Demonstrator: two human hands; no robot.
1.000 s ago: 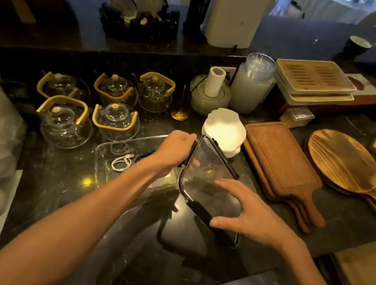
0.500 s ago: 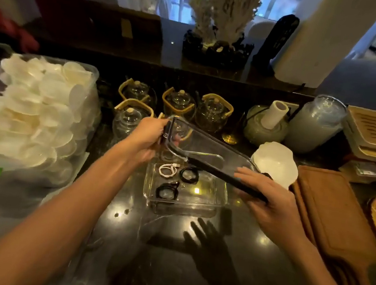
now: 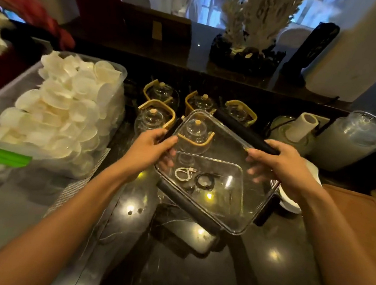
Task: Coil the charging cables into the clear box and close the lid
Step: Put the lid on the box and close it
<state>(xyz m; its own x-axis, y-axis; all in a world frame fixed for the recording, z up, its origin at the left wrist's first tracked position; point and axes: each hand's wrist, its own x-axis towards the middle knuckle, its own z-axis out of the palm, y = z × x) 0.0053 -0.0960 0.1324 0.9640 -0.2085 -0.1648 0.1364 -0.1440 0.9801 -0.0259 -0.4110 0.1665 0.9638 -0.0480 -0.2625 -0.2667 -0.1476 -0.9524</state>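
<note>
A clear box (image 3: 238, 169) stands on the dark counter. Inside it lie a coiled white cable (image 3: 183, 173) and a coiled black cable (image 3: 205, 181); a further dark coil beside them is hard to make out. Above the box I hold a clear lid (image 3: 226, 146) with black clip flaps, nearly flat and slightly tilted. My left hand (image 3: 151, 148) grips the lid's left edge. My right hand (image 3: 276, 164) grips its right edge by a black flap. The lid hovers over the box and is not seated on it.
Several glass teapots (image 3: 156, 117) with yellow handles stand behind the box. A big tub of white discs (image 3: 69, 110) fills the left. A white bowl (image 3: 292, 201), wooden boards (image 3: 356, 222), a glass jar (image 3: 346, 141) and a roll holder (image 3: 301, 127) sit to the right.
The lid has gone from upright beside the box to nearly flat above it. Both hands moved with it, and my view shifted left.
</note>
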